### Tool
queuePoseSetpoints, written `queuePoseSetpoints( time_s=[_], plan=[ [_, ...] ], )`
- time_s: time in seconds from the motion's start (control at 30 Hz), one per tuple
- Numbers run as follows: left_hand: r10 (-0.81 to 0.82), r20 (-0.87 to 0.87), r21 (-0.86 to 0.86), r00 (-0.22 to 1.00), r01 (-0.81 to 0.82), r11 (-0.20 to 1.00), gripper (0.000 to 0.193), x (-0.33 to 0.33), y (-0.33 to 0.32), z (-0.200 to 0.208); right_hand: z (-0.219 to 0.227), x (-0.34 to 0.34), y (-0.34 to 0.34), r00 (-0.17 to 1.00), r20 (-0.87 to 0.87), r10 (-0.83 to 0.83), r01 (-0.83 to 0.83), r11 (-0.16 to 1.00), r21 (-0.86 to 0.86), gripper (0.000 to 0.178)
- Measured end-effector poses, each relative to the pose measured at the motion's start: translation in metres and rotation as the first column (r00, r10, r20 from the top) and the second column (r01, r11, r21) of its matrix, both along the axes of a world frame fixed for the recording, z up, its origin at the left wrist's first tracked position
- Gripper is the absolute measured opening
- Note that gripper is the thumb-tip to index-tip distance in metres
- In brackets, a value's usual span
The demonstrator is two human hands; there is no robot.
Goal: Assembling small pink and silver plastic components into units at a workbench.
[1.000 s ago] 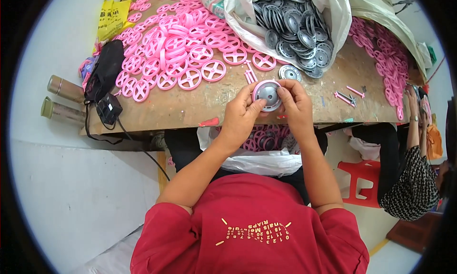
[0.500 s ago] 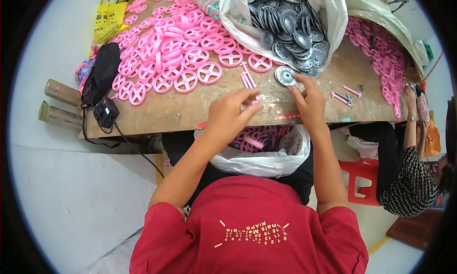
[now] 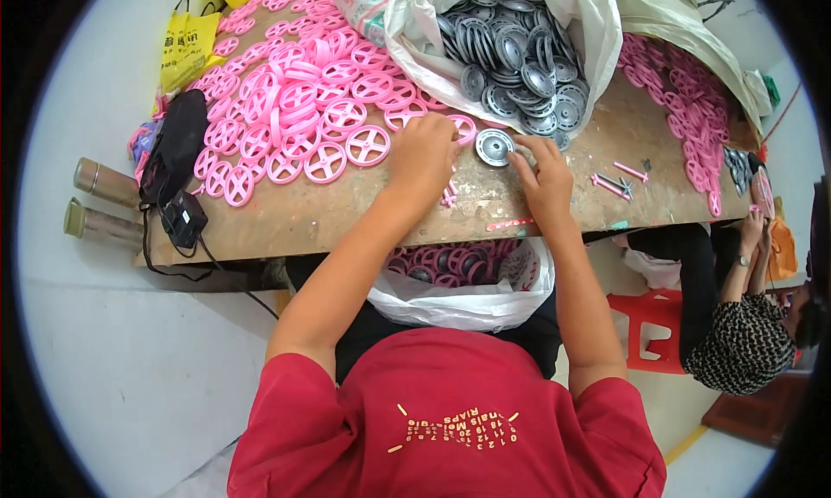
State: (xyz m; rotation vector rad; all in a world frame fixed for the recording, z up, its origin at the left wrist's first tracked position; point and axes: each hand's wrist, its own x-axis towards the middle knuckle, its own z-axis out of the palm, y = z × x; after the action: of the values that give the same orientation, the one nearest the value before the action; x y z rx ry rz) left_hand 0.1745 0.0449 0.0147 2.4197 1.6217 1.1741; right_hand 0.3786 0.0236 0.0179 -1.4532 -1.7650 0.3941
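My left hand reaches over the table, fingers curled downward beside a pink spoked wheel; most fingertips are hidden under the hand. Small pink pegs lie partly under that hand. My right hand hovers low with thumb and index finger apart, their tips at the right rim of a round grey wheel disc. This disc lies flat on the wood. Right of my right hand are a few pink pegs and a small grey piece. In my lap, a white bag holds pink-and-grey wheels.
Pink wheels heap at the left; more lie at the right. At the back, a white sack spills grey discs. Black adapter and bottles stand left. A co-worker sits right by a red stool.
My left hand has moved away from me, from the pegs to the pink wheels. The blurred pink piece over the lap bag no longer shows separately. My right hand stays by the grey disc.
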Motion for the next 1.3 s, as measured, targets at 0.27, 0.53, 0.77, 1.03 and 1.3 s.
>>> queuePoseSetpoints(
  time_s=[0.27,0.53,0.77,1.03,1.3],
  plan=[
    [0.096,0.781,-0.348,0.617,0.302,0.888,0.018,-0.023,-0.055,0.028,0.008,-0.009,0.019,0.965,0.248,0.088,-0.079,0.996,-0.043,0.05],
    [0.262,0.948,-0.318,0.18,0.555,0.769,0.018,-0.022,-0.071,0.028,0.005,-0.004,0.007,0.987,0.147,0.058,-0.052,0.998,-0.043,0.055],
    [0.332,0.936,-0.336,0.12,0.589,0.735,0.015,-0.016,-0.074,0.02,0.005,-0.006,-0.002,0.978,0.207,0.035,-0.039,0.999,0.02,0.052],
    [0.333,0.941,-0.298,0.058,0.606,0.738,0.018,-0.009,-0.077,0.019,-0.004,0.011,0.006,0.957,-0.288,0.035,-0.079,0.986,-0.143,0.029],
    [0.382,0.924,-0.278,0.0,0.688,0.671,0.018,0.004,-0.076,0.019,0.015,-0.012,-0.016,0.755,-0.65,0.093,-0.13,0.991,-0.01,0.017]
  ],
)
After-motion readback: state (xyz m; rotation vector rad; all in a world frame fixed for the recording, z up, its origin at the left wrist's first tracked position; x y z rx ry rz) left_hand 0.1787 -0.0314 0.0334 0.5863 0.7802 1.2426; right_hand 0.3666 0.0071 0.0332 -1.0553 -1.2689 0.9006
